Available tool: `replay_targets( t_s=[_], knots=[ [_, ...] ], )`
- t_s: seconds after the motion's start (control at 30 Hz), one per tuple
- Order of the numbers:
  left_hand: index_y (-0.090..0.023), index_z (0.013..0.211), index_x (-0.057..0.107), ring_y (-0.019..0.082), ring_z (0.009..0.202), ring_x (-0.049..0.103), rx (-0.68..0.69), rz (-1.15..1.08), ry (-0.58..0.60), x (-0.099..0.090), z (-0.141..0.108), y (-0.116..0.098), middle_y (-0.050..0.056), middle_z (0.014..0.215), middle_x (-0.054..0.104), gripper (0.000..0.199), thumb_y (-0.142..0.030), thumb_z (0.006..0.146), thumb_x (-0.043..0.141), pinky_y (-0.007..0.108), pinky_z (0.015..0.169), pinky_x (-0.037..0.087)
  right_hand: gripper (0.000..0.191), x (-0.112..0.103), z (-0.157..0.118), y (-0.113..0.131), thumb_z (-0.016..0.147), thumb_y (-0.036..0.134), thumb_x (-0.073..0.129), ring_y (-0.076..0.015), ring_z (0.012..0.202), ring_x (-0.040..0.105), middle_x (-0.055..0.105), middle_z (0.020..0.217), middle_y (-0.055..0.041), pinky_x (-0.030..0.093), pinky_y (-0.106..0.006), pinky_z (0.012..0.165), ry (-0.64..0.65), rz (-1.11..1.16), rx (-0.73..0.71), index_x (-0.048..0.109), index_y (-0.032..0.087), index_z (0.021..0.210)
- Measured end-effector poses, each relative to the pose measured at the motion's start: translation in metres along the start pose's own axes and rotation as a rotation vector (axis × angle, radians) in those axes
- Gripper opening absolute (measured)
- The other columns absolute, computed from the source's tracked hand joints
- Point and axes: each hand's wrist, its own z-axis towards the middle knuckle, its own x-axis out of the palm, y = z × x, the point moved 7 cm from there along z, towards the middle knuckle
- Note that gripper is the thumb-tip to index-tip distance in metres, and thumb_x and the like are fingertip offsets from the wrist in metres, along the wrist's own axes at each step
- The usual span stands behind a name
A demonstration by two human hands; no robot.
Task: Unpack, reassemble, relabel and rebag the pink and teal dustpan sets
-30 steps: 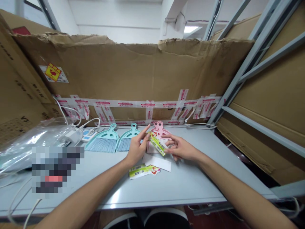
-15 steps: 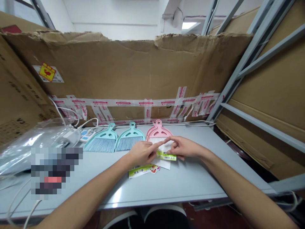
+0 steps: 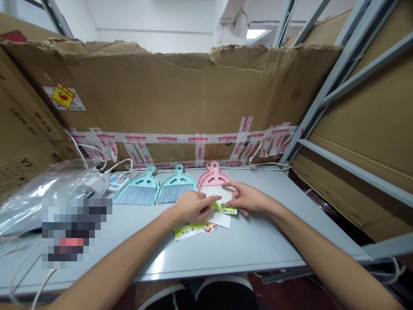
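Note:
A printed green-and-white paper card [image 3: 225, 210] lies between my hands, just in front of the pink dustpan-and-brush set [image 3: 214, 175]. My left hand [image 3: 192, 206] has its index finger stretched out over the card, and its other fingers curl at the card's left edge. My right hand [image 3: 245, 196] pinches the right part of the card, index finger reaching toward the white bristles. Beneath my left hand are more cards, one green and white [image 3: 188, 231], and a white one [image 3: 221, 220]. Two teal dustpan-and-brush sets [image 3: 177, 189] stand in a row to the left.
A tall cardboard sheet [image 3: 174, 94] closes off the back of the grey table [image 3: 251, 254]. Clear plastic bags [image 3: 41, 193], white cables and a power strip [image 3: 116, 182] occupy the left side. Metal shelf posts [image 3: 325, 94] rise on the right.
My index fingertips, touching before, have come apart. The left one has dropped lower over the card, and the card has shifted slightly left.

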Motion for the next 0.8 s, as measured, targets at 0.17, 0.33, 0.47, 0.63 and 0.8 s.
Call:
replay_targets(
  t_s=[0.17, 0.33, 0.47, 0.63, 0.8],
  knots=[
    [-0.022, 0.154, 0.062, 0.021, 0.071, 0.073, -0.035, 0.01, -0.023, 0.0, 0.0, 0.003, 0.004, 0.082, 0.076, 0.05, -0.023, 0.105, 0.053, 0.029, 0.066, 0.05, 0.082, -0.01, 0.002, 0.001, 0.088, 0.037, 0.087, -0.0127, 0.039, 0.057, 0.068, 0.057, 0.0089, 0.039, -0.021, 0.044, -0.09, 0.002, -0.034, 0.054, 0.017, 0.159],
    [-0.022, 0.147, 0.066, 0.023, 0.082, 0.075, -0.123, -0.008, -0.058, -0.006, 0.002, 0.008, 0.007, 0.095, 0.08, 0.041, -0.026, 0.107, 0.056, 0.031, 0.07, 0.052, 0.08, -0.013, 0.003, 0.002, 0.087, 0.036, 0.087, -0.0121, 0.038, 0.054, 0.069, 0.057, 0.0078, 0.034, -0.021, 0.042, -0.148, 0.019, -0.025, 0.054, 0.015, 0.157],
    [-0.022, 0.114, 0.073, 0.024, 0.092, 0.075, -0.146, -0.034, -0.045, -0.011, 0.005, 0.009, 0.008, 0.095, 0.079, 0.016, -0.026, 0.104, 0.06, 0.032, 0.075, 0.053, 0.076, -0.016, 0.003, 0.004, 0.087, 0.036, 0.087, -0.0123, 0.039, 0.054, 0.071, 0.06, 0.007, 0.035, -0.022, 0.043, -0.207, 0.025, -0.033, 0.056, 0.015, 0.153],
    [-0.022, 0.109, 0.072, 0.025, 0.089, 0.071, -0.167, -0.048, -0.078, -0.016, 0.006, 0.01, 0.008, 0.093, 0.076, 0.015, -0.032, 0.104, 0.062, 0.035, 0.075, 0.052, 0.068, -0.026, 0.005, 0.003, 0.088, 0.04, 0.086, -0.0151, 0.043, 0.059, 0.068, 0.06, 0.0083, 0.045, -0.025, 0.049, -0.302, 0.013, -0.083, 0.06, 0.019, 0.147],
    [-0.022, 0.114, 0.076, 0.026, 0.097, 0.069, -0.201, -0.009, -0.119, -0.016, 0.008, 0.015, 0.01, 0.104, 0.078, 0.022, -0.032, 0.111, 0.057, 0.038, 0.083, 0.054, 0.064, -0.028, 0.007, 0.002, 0.09, 0.046, 0.084, -0.0158, 0.046, 0.062, 0.067, 0.062, 0.0085, 0.05, -0.027, 0.055, -0.379, -0.067, -0.107, 0.064, 0.021, 0.145]
  ],
)
